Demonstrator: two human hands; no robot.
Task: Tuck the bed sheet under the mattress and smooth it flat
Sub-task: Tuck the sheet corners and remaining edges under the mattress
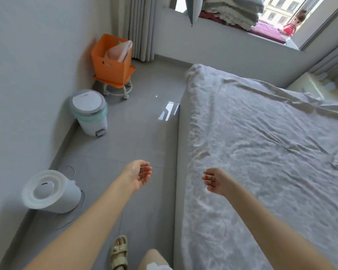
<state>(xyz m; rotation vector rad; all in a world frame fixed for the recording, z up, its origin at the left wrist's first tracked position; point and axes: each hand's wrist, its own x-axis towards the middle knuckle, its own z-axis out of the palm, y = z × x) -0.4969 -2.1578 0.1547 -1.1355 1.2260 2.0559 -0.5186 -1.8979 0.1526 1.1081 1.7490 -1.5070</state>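
Note:
A pale grey bed sheet (265, 152) covers the mattress on the right and is full of wrinkles. Its left edge runs down along the mattress side (180, 145). My left hand (139, 175) hovers over the floor beside the bed, fingers loosely curled and holding nothing. My right hand (216, 182) hangs above the sheet's left edge, fingers relaxed, not touching the fabric. Both arms reach forward from the bottom of the view.
Along the left wall stand a white round appliance (49, 191), a pedal bin (90, 112) and an orange crate on a wheeled stool (112, 61). Folded blankets (230, 12) lie on the window ledge. A grey tiled floor strip (137, 133) runs beside the bed.

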